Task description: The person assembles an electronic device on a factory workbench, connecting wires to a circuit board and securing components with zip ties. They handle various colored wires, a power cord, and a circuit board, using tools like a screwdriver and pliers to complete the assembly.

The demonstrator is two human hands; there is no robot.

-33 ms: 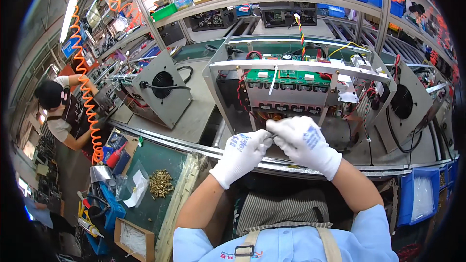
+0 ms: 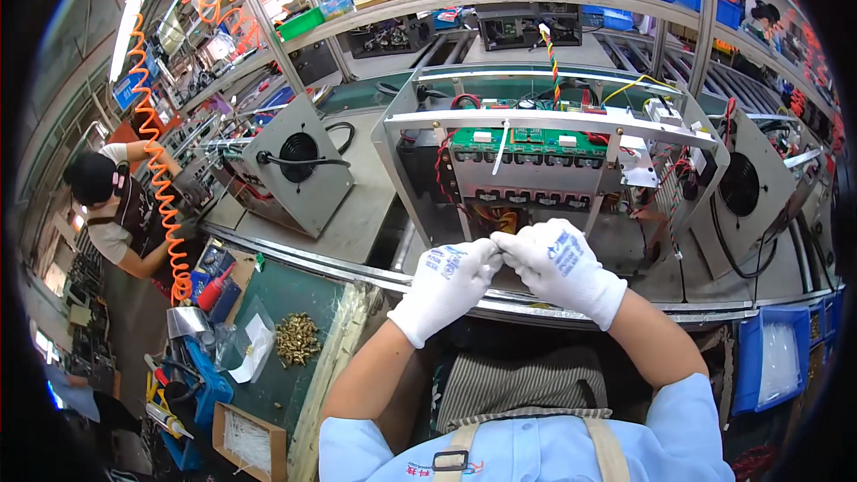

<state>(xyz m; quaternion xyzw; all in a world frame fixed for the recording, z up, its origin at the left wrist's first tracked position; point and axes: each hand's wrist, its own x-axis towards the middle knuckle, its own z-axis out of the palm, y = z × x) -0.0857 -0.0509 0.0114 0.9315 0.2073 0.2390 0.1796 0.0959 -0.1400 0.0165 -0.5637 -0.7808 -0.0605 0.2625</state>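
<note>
In white knitted gloves with blue print, my left hand (image 2: 449, 286) and my right hand (image 2: 562, 270) meet fingertip to fingertip. Both are closed in a pinch; whatever lies between the fingers is too small or hidden. They are held just in front of an open metal-framed electrical unit (image 2: 527, 120). Inside it a green circuit board (image 2: 527, 148) sits above rows of black parts. A white cable tie (image 2: 502, 147) hangs over the front bar, and a twisted multicoloured wire bundle (image 2: 554, 67) rises from the top.
Left of me, a green bench (image 2: 290, 290) bears a pile of brass fasteners (image 2: 296, 339), a plastic bag (image 2: 257, 339) and a red-handled tool (image 2: 214, 287). A box of white ties (image 2: 248, 442) sits nearer. A blue bin (image 2: 775, 361) hangs at right. A co-worker (image 2: 125, 205) stands far left.
My right hand has dropped slightly and its fingers have drawn in against the left fingertips. My left hand has hardly moved.
</note>
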